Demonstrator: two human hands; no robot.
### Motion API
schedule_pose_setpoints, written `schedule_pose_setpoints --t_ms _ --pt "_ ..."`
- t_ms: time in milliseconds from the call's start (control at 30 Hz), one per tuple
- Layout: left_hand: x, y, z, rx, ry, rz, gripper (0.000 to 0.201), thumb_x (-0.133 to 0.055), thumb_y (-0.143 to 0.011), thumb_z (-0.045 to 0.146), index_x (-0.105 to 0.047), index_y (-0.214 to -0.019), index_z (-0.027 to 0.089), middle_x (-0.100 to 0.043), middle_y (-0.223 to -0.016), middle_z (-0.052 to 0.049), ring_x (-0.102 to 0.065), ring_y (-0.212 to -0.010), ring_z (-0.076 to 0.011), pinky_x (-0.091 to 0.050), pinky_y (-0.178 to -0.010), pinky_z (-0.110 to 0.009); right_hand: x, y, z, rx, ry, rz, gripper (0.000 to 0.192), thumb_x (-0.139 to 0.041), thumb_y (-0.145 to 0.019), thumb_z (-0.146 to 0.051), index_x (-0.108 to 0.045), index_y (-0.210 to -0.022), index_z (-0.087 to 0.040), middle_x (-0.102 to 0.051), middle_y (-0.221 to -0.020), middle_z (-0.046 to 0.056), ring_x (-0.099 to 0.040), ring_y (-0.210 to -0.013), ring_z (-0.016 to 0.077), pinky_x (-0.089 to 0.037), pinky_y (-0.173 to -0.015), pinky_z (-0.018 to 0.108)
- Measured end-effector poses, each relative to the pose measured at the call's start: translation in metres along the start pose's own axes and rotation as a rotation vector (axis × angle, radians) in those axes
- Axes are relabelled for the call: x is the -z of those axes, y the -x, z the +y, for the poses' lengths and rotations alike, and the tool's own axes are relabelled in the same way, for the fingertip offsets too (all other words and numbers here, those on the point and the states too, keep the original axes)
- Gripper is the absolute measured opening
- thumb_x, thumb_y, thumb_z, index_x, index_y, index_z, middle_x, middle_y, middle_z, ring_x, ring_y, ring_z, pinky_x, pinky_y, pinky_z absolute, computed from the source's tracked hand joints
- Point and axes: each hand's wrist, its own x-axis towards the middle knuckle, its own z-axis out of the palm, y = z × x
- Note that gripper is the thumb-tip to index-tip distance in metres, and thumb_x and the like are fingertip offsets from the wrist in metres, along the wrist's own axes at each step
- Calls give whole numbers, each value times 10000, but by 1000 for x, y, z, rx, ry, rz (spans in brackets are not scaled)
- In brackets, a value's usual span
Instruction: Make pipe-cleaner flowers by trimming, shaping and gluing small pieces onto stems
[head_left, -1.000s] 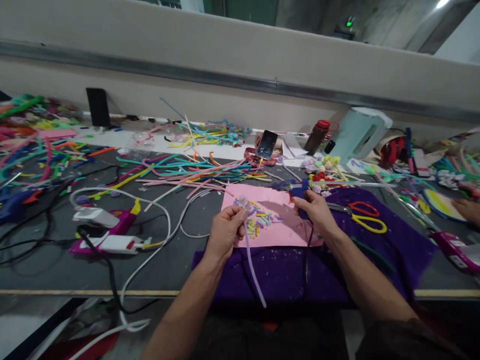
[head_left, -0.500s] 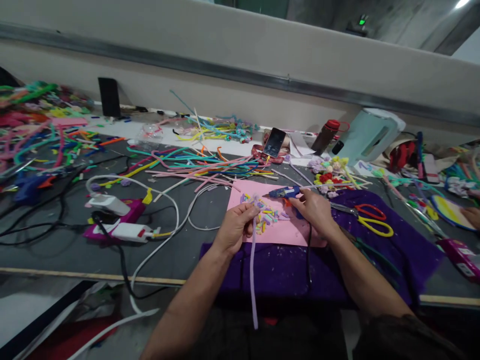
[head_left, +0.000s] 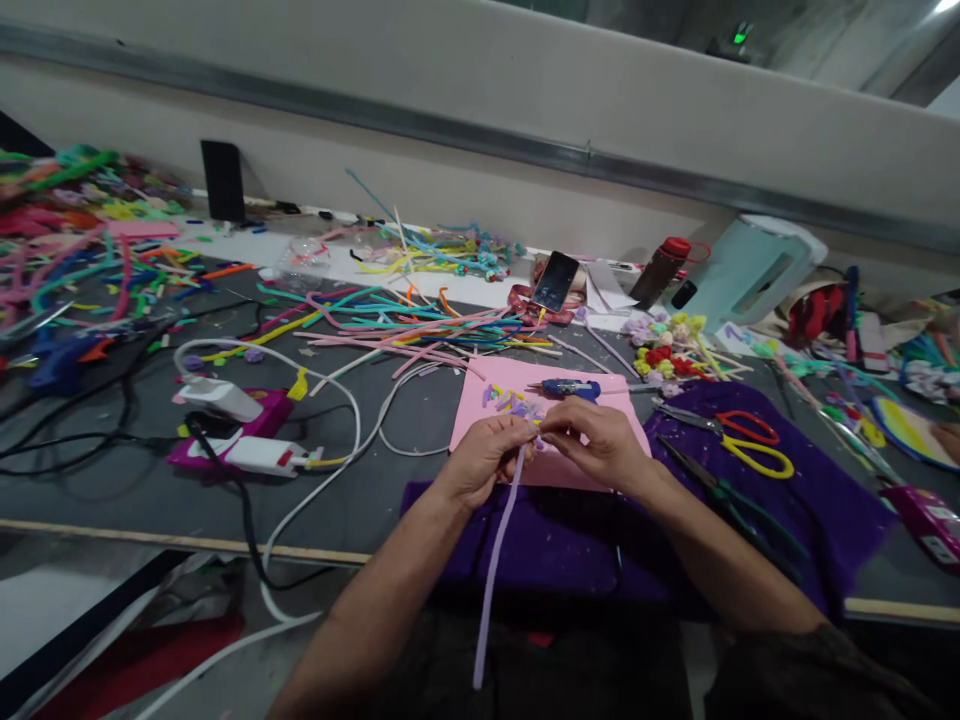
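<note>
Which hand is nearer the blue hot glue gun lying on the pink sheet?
Right. The right hand sits just below the blue hot glue gun, not touching it. The left hand is farther to the lower left, gripping the lilac pipe cleaner.

Both forearms bare, no sleeves/gloves; dark clothing at bottom edge.

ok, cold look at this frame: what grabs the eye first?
Both hands meet at centre over the pink sheet: left hand and right hand pinch the top of a long lilac pipe cleaner that hangs off the near table edge. Just beyond them a blue glue gun lies on the sheet. Behind it, a bright tangle of pipe cleaners sprawls across the grey table.
</note>
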Motion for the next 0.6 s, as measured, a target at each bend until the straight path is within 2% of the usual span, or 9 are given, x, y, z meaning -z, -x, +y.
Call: schedule_pose_setpoints --t_ms 133,300,433,600 --pt "-3 2 2 -22 -88 32 311 -637 -697 408 -506 -594 146 -473 -455 51 -307 -313 -21 -161 -337 -174 3 3 3 -5 15 -28 98 -498 -840 -132 -571 -887 -178 -614 -786 49 -580 -730 141 -453 -647 246" --pt "-4 3 2 -87 -263 148 271 -646 -671 374 -535 -582 143 -480 -447 44 -326 -347 -39 -201 -363 -185 15 6 13 -72 33 -25 56 -520 -847 -189 -575 -837 -184 -611 -762 38 -572 -688 131 -438 -623 245" --pt "-4 4 0 -107 -409 128 216 -612 -677 326 -574 -573 141 -506 -490 21 -413 -435 -76 -296 -438 -200 23 10 19 -99 18 27 58 -545 -833 -202 -592 -803 -185 -607 -719 22 -550 -638 120 -424 -582 239" --pt "-5 4 1 -77 -548 74 175 -567 -670 262 -570 -533 152 -510 -480 19 -402 -443 -85 -273 -443 -205 25 13 17 -92 -54 -24 81 -541 -838 -208 -620 -841 -185 -614 -735 31 -565 -671 127 -442 -607 251"
